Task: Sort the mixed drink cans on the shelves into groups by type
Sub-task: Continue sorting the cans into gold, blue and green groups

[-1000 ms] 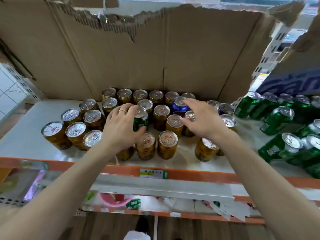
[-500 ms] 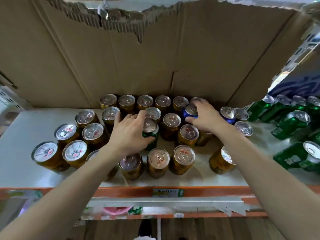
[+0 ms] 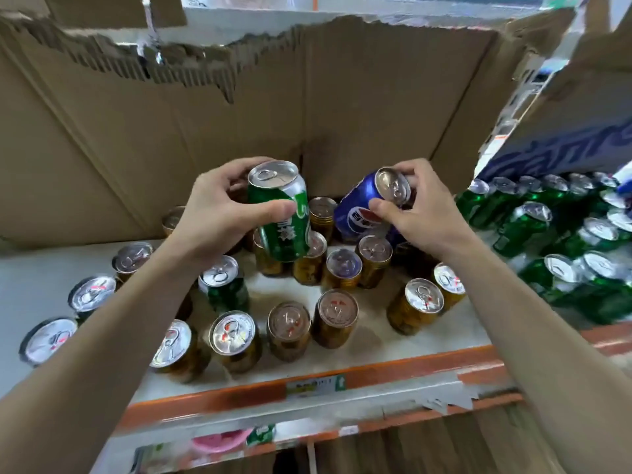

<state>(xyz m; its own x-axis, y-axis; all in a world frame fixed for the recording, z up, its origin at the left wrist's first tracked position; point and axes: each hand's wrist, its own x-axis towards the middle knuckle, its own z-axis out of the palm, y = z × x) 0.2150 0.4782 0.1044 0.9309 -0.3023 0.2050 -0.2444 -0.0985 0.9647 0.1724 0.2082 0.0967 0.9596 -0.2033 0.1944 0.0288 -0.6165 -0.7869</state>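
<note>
Head view, nearest first: the orange shelf edge [image 3: 393, 371] runs across at 6 o'clock, and just beyond it the gold cans [image 3: 337, 318] stand upright in loose rows, with one green can [image 3: 224, 285] left standing among them at about 8 o'clock. Half a second ago both hands were down among those tops; now both are raised clear of the rows. The left hand [image 3: 212, 217] grips a green can [image 3: 282, 213], tilted, thumb across its front and fingers curled behind. The right hand [image 3: 420, 210] pinches a blue can [image 3: 362, 206] near its rim, tipped towards 10 o'clock. Two odd cans are thus out of the gold group. At 3 o'clock the green group [image 3: 561, 234] crowds the shelf, the likely home for the left hand's can; behind everything at 12 o'clock stands the torn cardboard [image 3: 342, 107].
</note>
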